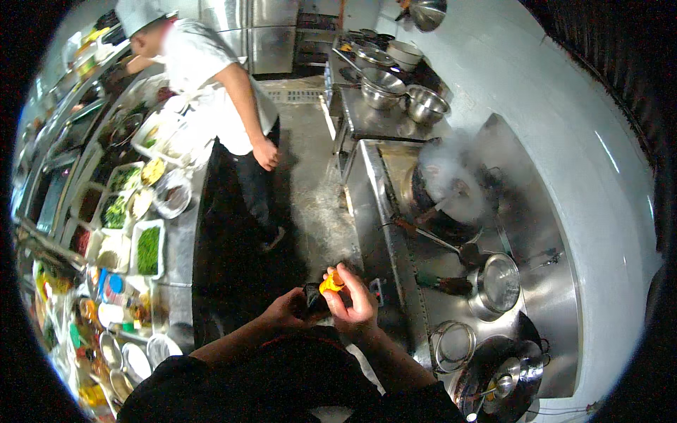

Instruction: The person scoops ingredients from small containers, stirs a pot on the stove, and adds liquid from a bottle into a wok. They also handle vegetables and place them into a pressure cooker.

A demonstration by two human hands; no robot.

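In front of my body, my left hand (287, 311) is closed around a dark, glossy object (314, 299), possibly a bottle. Much of that object is hidden by the fingers, so its kind is unclear. Right beside it, my right hand (355, 305) pinches a small yellow-orange item (331, 283) between thumb and fingers. It looks like a cap, though I cannot tell whether it touches the dark object. Both hands are held over the aisle, between the prep counter (179, 254) and the steel stove (378, 211).
A co-worker (203, 79) in white leans over the counter at left. Trays of chopped greens (149, 251) line it. A steaming wok (449, 195), a ladle (436, 239), a steel pot (500, 285) and a second wok (489, 365) occupy the stove side. Steel bowls (427, 104) stand farther back.
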